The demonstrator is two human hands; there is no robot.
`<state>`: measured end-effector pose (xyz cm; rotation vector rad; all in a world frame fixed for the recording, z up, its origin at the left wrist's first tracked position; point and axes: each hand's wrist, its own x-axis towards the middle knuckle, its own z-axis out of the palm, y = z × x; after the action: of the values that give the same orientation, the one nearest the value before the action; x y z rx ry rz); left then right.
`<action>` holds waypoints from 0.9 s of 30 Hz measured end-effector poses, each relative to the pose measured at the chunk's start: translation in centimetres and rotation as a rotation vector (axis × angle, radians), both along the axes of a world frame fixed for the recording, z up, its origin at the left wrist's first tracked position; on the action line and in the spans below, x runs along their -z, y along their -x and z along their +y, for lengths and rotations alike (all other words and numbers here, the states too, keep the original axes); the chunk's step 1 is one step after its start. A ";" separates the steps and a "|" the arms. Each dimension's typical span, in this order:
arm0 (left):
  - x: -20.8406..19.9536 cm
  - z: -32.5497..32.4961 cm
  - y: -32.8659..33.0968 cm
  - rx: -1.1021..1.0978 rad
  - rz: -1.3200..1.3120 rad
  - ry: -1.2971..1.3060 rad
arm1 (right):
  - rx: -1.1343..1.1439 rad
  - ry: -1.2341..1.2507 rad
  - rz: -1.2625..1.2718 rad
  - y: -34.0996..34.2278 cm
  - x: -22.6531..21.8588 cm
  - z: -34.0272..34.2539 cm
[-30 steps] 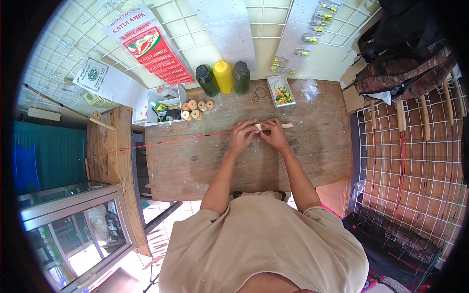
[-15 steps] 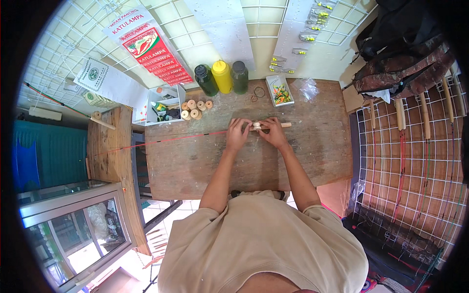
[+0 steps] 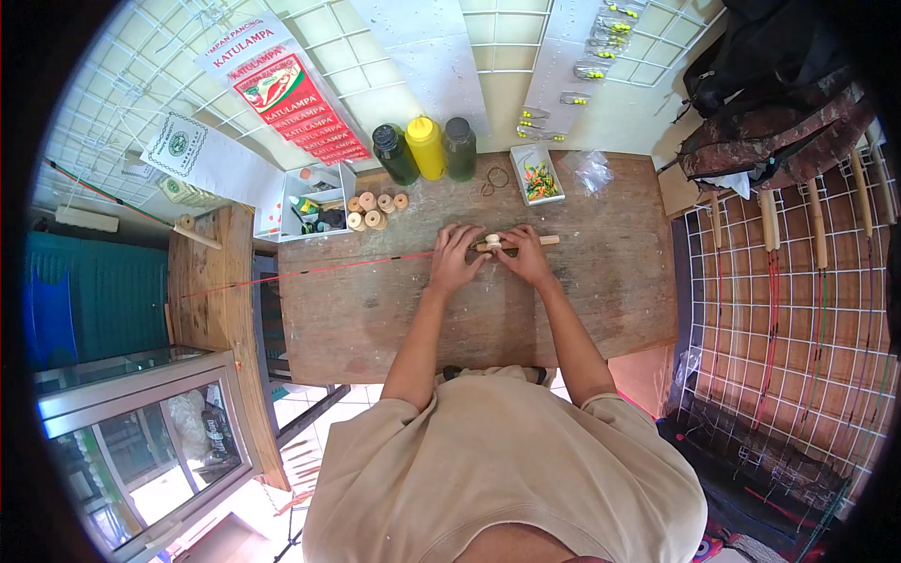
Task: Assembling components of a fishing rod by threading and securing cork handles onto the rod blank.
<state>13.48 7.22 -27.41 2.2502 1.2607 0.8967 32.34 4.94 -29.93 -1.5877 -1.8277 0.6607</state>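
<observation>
A thin red fishing rod (image 3: 357,266) lies across the wooden table, its tip reaching past the left edge. Its pale wooden handle (image 3: 550,240) sticks out to the right of my hands. A small pale wooden spool (image 3: 494,241) sits on the rod between my hands. My left hand (image 3: 454,256) is closed around the rod just left of the spool, fingers curled over it. On the other side, my right hand (image 3: 526,253) grips the handle beside the spool, its thumb and fingertips close to the wood. My fingers partly hide the join.
Several wooden spools (image 3: 374,210) stand by a white divided box (image 3: 319,192) at the back left. Three bottles, one yellow (image 3: 426,148), line the back edge. A white tray (image 3: 538,175) of colourful small pieces and a plastic bag (image 3: 592,173) lie farther right. Rods hang on the right rack (image 3: 788,310).
My left hand has shifted slightly left, and its fingers have drawn back from the spool, showing more of it. The rod and right hand have barely moved.
</observation>
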 end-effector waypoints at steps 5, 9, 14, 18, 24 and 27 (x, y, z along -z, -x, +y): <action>1.1 -0.3 0.8 -0.018 0.041 0.102 | -0.017 0.016 -0.001 0.2 -0.2 0.1; 2.0 -0.4 0.8 -0.050 0.065 0.082 | -0.019 0.011 -0.004 0.1 -0.2 0.0; 1.7 -0.1 0.7 -0.065 0.070 0.075 | -0.018 -0.011 -0.014 0.1 -0.2 0.0; 0.7 0.0 0.3 -0.090 -0.020 0.091 | -0.014 0.003 -0.016 0.1 -0.3 0.1; -0.4 0.2 -0.5 -0.046 -0.165 0.055 | -0.006 0.013 0.019 0.1 -0.2 0.1; -0.9 0.1 -0.9 -0.060 -0.188 0.019 | -0.011 -0.003 -0.007 0.1 -0.2 0.0</action>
<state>14.42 7.32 -26.56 2.0683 1.2501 1.0857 32.22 4.97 -29.70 -1.5803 -1.8430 0.6580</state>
